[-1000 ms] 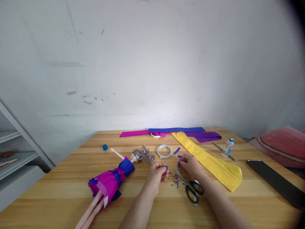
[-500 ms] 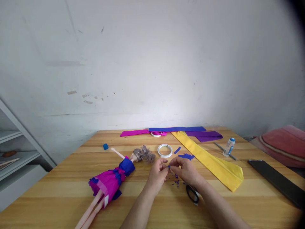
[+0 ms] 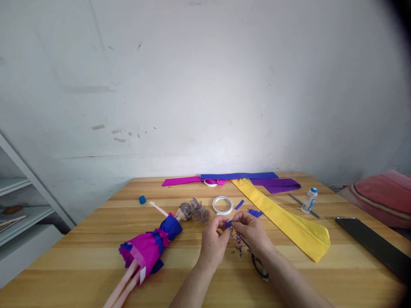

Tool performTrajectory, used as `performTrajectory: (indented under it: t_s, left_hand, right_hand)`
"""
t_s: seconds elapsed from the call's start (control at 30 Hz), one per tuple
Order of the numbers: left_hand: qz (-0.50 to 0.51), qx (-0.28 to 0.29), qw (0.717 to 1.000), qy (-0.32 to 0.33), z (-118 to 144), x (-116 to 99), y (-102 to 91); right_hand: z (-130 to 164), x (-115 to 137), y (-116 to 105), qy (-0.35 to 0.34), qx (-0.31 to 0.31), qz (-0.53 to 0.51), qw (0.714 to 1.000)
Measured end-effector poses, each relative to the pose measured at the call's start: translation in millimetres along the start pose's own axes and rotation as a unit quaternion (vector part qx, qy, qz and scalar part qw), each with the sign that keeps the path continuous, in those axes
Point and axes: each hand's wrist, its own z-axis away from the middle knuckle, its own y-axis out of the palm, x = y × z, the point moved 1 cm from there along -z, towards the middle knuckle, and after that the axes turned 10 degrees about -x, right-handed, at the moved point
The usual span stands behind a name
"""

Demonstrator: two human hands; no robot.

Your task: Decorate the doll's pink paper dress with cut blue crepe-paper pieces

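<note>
1. Blue crepe-paper scrap (image 3: 228, 223) sits pinched between the fingertips of both your hands, just above the tabletop (image 3: 80, 261) and straight ahead of you.
2. A second ago your right hand (image 3: 252, 233) was out to the right over the loose blue pieces while your left hand (image 3: 214, 240) held the scrap alone. Now the two have met over it, so I judge you are shaping or folding the scrap rather than fetching more paper.
3. Your left hand is closed on the scrap with thumb and forefinger; your right hand grips the same scrap from the other side.
4. Scissors (image 3: 258, 266) lie under your right wrist, mostly hidden now, where earlier both handles showed.
5. Tiny blue clippings (image 3: 238, 247) lie scattered just below your fingertips; a larger blue offcut (image 3: 255, 212) lies just beyond your right hand.
6. To the left of your left hand the doll (image 3: 150, 244) lies on its back in a magenta and blue paper dress, unmoved.
7. Just beyond your hands is a roll of tape (image 3: 222, 205). Further right, a long yellow crepe strip (image 3: 285, 222) runs diagonally, with a glue bottle (image 3: 309, 199) past it.
8. The surface is a pale wooden table against a plain white wall (image 3: 205, 85), with grey shelving (image 3: 19, 205) far to your left.
</note>
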Motion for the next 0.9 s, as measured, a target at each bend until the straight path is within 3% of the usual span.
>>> performTrajectory:
  t_s: [0.33,0.67,0.77,0.9]
  left_hand:
    - [-0.018,-0.036,0.999,0.021,-1.7,-2.1,-1.4]
    - [-0.012,-0.019,0.999,0.035,0.5,-5.4,-0.2]
    - [0.010,0.002,1.000,0.000,-0.4,-5.2,-1.3]
    - [0.098,0.034,0.985,-0.139,-3.0,-0.9,-2.9]
  right_hand:
    - [3.0,0.7,2.7,0.034,-0.005,-0.014,0.999]
    - [-0.3,-6.0,0.5,0.002,0.009,-0.037,0.999]
    - [-1.6,-8.4,-0.8,-0.008,0.022,-0.037,0.999]
    - [-2.6,-9.5,-2.2,-0.015,0.023,-0.026,0.999]
